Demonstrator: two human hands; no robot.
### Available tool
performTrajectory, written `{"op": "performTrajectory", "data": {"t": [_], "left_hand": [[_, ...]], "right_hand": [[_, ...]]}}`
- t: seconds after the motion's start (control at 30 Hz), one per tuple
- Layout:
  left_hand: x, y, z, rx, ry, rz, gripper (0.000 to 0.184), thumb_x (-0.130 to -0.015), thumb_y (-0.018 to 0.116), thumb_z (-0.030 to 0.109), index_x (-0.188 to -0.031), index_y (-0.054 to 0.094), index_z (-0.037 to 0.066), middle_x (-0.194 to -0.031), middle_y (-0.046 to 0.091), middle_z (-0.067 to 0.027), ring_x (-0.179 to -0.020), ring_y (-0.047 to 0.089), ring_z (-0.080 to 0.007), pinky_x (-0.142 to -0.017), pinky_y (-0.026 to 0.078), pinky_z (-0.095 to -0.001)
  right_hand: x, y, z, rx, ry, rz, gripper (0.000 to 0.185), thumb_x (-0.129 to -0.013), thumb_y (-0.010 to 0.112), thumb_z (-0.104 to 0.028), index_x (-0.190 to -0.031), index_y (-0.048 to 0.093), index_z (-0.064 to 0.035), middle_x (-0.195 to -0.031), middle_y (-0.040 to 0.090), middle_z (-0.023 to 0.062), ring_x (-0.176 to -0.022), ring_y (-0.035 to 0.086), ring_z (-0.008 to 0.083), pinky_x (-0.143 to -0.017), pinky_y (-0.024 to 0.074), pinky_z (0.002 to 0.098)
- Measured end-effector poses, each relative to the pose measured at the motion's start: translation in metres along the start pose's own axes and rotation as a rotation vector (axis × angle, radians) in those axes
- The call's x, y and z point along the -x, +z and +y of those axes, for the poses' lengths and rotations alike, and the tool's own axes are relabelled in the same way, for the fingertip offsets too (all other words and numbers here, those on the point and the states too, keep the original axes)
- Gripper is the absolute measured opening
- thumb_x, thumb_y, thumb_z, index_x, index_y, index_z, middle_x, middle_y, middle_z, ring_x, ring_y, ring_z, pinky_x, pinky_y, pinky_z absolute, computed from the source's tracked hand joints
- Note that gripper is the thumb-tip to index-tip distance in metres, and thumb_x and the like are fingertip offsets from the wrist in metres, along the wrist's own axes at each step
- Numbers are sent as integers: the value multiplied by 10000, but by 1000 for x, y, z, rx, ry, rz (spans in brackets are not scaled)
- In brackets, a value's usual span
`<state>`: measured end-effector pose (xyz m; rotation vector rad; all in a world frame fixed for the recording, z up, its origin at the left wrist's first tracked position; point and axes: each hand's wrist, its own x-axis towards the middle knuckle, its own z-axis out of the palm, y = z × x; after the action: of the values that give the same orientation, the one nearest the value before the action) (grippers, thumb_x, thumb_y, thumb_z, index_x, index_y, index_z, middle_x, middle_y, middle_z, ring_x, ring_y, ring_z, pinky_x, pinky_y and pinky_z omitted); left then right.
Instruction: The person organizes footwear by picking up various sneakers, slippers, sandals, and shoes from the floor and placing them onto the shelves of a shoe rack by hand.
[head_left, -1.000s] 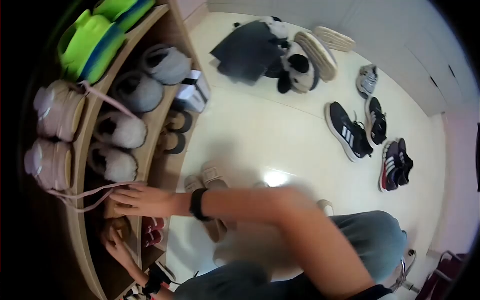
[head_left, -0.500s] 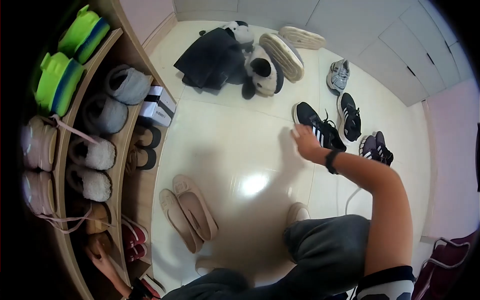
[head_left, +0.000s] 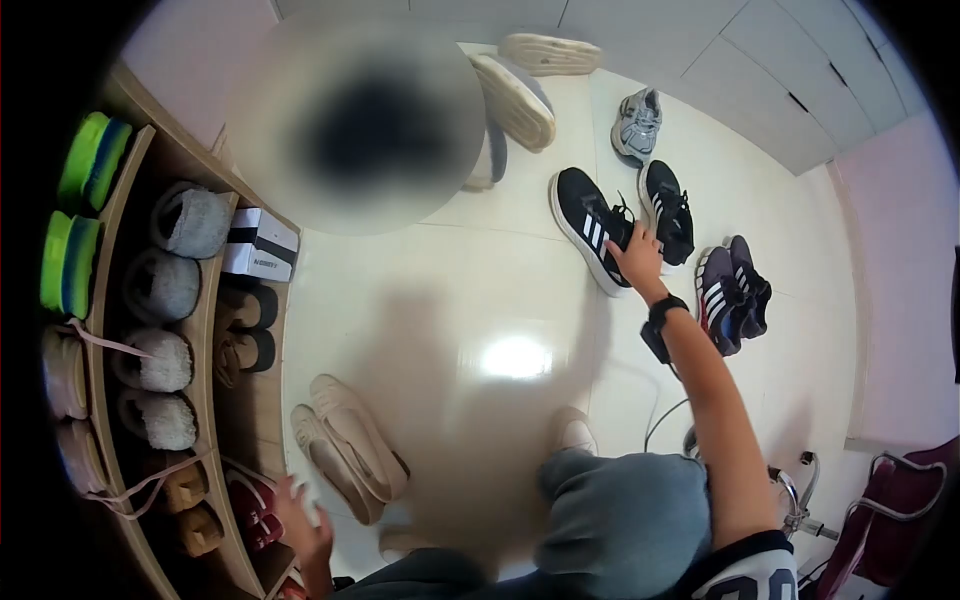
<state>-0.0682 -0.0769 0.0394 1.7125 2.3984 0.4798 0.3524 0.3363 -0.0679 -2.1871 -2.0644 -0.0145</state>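
My right hand [head_left: 638,260], with a dark band at the wrist, is on the heel end of a black sneaker [head_left: 588,228] with white stripes. Thumb and fingers are closed about its collar, and the shoe rests on the floor. Touching it on the right is the other black sneaker [head_left: 667,205]. Low on the left, my left hand [head_left: 303,528] has its fingers apart and holds nothing. It is beside the wooden shoe rack [head_left: 208,350], in front of red shoes [head_left: 255,510] on the bottom shelf. Brown fuzzy shoes [head_left: 190,508] sit one shelf over.
Beige flats [head_left: 350,450] lie near my feet. A silver sneaker [head_left: 637,125] and dark striped sneakers [head_left: 733,290] stand to the right. Pale-soled slippers [head_left: 515,100] lean at the back. A round blur hides the back left floor. A maroon chair [head_left: 895,525] is at lower right.
My right hand has come onto the black sneaker's heel, and the shoe has turned slightly. My left hand has left the brown shoes in the rack. The view has shifted.
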Motion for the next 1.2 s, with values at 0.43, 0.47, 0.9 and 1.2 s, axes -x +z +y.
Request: {"op": "performTrajectory", "data": {"t": [0.43,0.47,0.9,1.2], "left_hand": [[19,43,3,115,-53,-365,350,-689,462,34,-1038,446,28,-1095,404,-182,-1067,346,-351,-905,265,-412],[19,43,3,123,-65,-355,357,-687,461,34,-1043,444,30,-1099,402,-183,-1063,349,-351,-905,266,-410],[25,80,-1,181,-195,-128,218,-734,457,92,-942,486,32,-844,503,-151,-792,471,-313,-713,346,-395],[5,85,9,188,-525,-319,287,-750,490,300,-647,548,39,-604,539,-136,-609,526,-308,-578,404,-386]], "right_hand": [[-42,-9,55,296,261,-194,627,-610,610,-366,-1089,396,-21,-965,541,171,-925,500,311,-895,153,572],[-47,-10,57,329,110,-246,493,-635,575,-326,-1004,465,-18,-897,567,158,-870,527,312,-892,172,561],[36,-6,21,249,-444,-579,320,-638,575,-190,-849,520,45,-778,550,248,-773,537,368,-666,437,403],[171,-30,-115,19,-786,-847,517,-607,641,-276,-944,424,50,-719,560,207,-670,552,347,-595,449,401]]}}
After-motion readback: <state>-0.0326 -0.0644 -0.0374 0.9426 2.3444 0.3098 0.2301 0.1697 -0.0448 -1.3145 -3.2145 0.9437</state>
